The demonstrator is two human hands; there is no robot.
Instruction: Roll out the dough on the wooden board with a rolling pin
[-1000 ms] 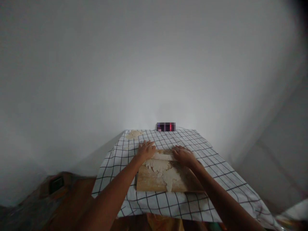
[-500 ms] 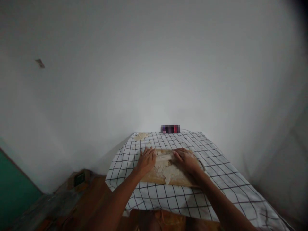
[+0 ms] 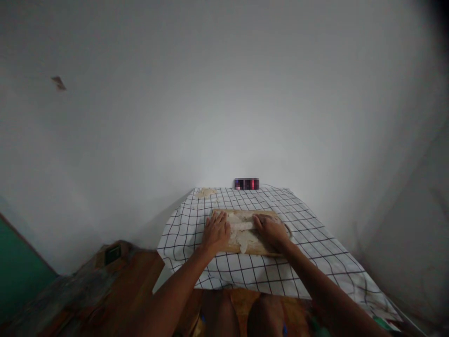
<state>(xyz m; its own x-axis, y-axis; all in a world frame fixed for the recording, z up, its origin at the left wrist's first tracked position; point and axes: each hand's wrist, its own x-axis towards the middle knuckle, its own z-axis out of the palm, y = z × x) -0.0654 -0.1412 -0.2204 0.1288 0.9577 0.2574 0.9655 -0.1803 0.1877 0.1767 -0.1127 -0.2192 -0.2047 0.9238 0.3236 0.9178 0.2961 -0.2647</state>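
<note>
A pale, floury rolling pin [image 3: 242, 226] lies crosswise over flattened dough [image 3: 243, 239] on a wooden board [image 3: 233, 249]. My left hand [image 3: 216, 230] rests over the pin's left end, palm down, its fingers stretched forward and slightly apart. At the other end, my right hand [image 3: 271, 229] has its fingers curled over the pin. Both pin ends are hidden beneath the hands. The dough is ragged, with a tongue of it reaching toward the board's near edge.
Under the board spreads a white checked cloth [image 3: 308, 238]. Another pale dough piece [image 3: 206, 192] lies at the far left corner. A blurred dark and red object [image 3: 247, 184] stands by the wall. A box-like object [image 3: 112, 254] sits low at left.
The rolling pin and both hands have come slightly nearer to me over the board. My right fingers look more curled. The view has shifted, and my knees now show below the table edge.
</note>
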